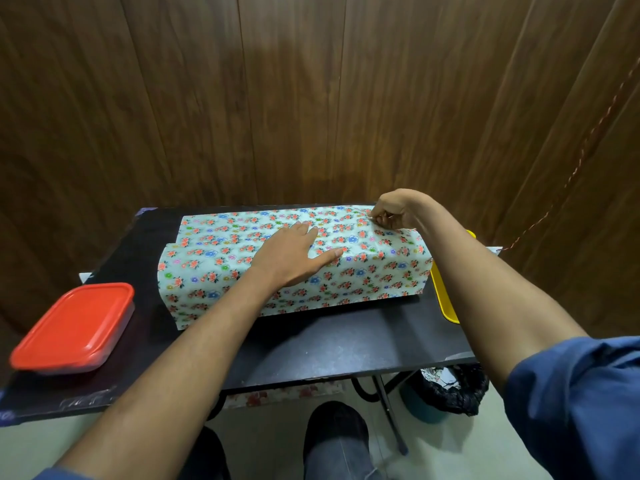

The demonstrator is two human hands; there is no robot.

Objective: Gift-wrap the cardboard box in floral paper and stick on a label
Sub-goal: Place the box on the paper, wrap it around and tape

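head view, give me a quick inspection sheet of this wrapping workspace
surface: black table, scuffed near the front edge
job's things: floral paper draped over the box; box itself hidden; no label seen
clutter: red-lidded tub at the left front; yellow tray at the right edge, partly hidden
hands: left hand flat on the paper on top; right hand pinches the paper's far right edge
cables: reddish cord hanging along the right wall
surroundings: wood-panel wall; bin with a black liner under the table
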